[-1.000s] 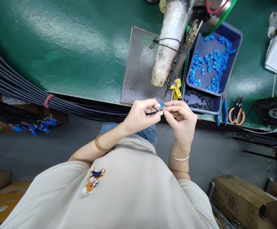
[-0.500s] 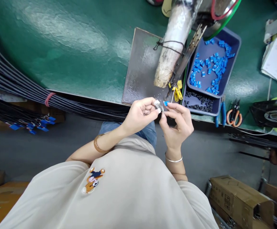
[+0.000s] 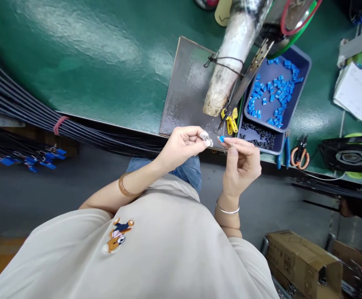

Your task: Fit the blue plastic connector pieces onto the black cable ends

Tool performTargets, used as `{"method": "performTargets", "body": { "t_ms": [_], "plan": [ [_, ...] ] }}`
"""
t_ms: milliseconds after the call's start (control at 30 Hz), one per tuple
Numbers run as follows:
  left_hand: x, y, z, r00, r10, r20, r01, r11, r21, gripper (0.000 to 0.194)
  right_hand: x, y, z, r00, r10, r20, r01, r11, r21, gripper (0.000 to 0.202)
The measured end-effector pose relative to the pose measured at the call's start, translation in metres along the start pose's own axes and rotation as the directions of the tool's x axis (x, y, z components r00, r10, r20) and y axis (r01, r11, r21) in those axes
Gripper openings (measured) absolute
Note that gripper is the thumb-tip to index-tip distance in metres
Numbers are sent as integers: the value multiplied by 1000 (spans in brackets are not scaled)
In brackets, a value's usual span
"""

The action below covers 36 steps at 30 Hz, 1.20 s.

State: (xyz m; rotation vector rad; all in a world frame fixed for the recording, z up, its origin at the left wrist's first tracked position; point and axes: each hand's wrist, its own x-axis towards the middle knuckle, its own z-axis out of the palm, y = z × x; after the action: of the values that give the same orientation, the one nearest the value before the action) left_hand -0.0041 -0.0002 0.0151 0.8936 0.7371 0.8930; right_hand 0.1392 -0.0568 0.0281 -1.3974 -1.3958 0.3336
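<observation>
My left hand (image 3: 181, 147) is pinched closed, with white wrapping on its thumb and index fingertips. What lies between those tips, if anything, is too small to make out. Just to the right, a small blue connector (image 3: 221, 139) sticks out from the fingertips of my right hand (image 3: 241, 166), which is closed on it. A narrow gap separates the connector from the left fingertips. Both hands hover at the near edge of a dark board (image 3: 183, 83). Beyond them, yellow snips (image 3: 231, 122) lie beside the tip of a dark slender tool (image 3: 246, 85), perhaps a soldering iron.
A plastic-wrapped pipe (image 3: 224, 70) slants over the board. Right of it stand a bin (image 3: 307, 68) of blue connectors and a bin (image 3: 279, 147) of small black parts. Blue-handled pliers (image 3: 287, 151) and orange-handled cutters (image 3: 299, 153) lie farther right. Bundled black cables (image 3: 21, 91) run along the left.
My right hand has moved right, away from the left fingertips, carrying the blue connector. My left hand stays nearly where it was. The whole view has shifted slightly.
</observation>
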Motion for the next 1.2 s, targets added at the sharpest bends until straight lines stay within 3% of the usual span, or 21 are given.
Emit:
{"method": "performTargets", "body": {
  "t_ms": [300, 633, 1200],
  "plan": [
    [2, -1, 0, 999, -20, 33, 19, 999, 29, 19, 3, -1, 1, 994, -102, 44, 103, 995, -4, 20],
    [5, 2, 6, 999, 51, 1, -51, 996, 67, 13, -1, 10, 3, 1000, 0, -2, 1, 999, 46, 6],
    [19, 0, 7, 994, 101, -46, -95, 990, 107, 13, 11, 28, 2, 921, -375, 106, 389, 896, -214, 17]
  ]
}}
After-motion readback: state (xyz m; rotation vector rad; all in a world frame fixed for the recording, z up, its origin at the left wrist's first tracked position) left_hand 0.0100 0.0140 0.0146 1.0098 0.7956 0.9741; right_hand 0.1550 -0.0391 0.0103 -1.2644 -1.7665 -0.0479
